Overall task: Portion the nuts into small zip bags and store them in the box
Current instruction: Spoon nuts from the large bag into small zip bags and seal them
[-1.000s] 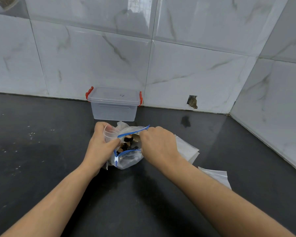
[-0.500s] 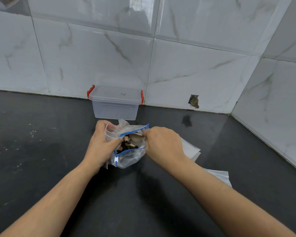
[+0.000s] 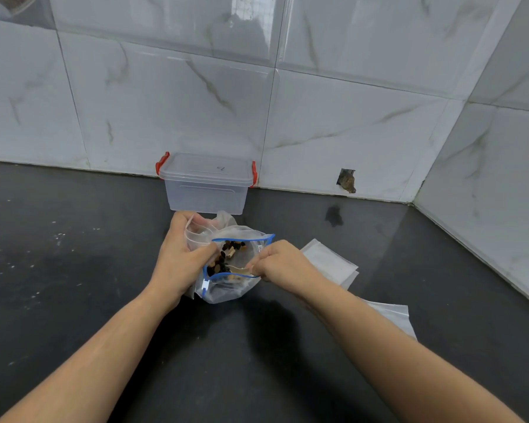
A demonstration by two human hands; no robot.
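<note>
A clear zip bag with a blue zipper [image 3: 226, 293] stands open on the dark counter, with dark and tan nuts [image 3: 223, 261] inside. My left hand [image 3: 177, 261] grips its left rim together with a small clear bag [image 3: 196, 233] held against the fingers. At the right rim, the curled fingers of my right hand [image 3: 283, 267] pinch what looks like a pale spoon [image 3: 240, 269], whose tip lies among the nuts. The clear storage box [image 3: 206, 190], lid on and red latches at both ends, stands just behind, against the wall.
Flat empty zip bags lie right of my right hand [image 3: 330, 264] and under my right forearm [image 3: 391, 319]. Tiled walls meet in a corner at the far right. A small hole [image 3: 346, 180] shows in the back wall's base.
My right hand has drawn back to the right, off the bag's mouth. The mouth now gapes wider and more nuts show. My left hand kept its hold.
</note>
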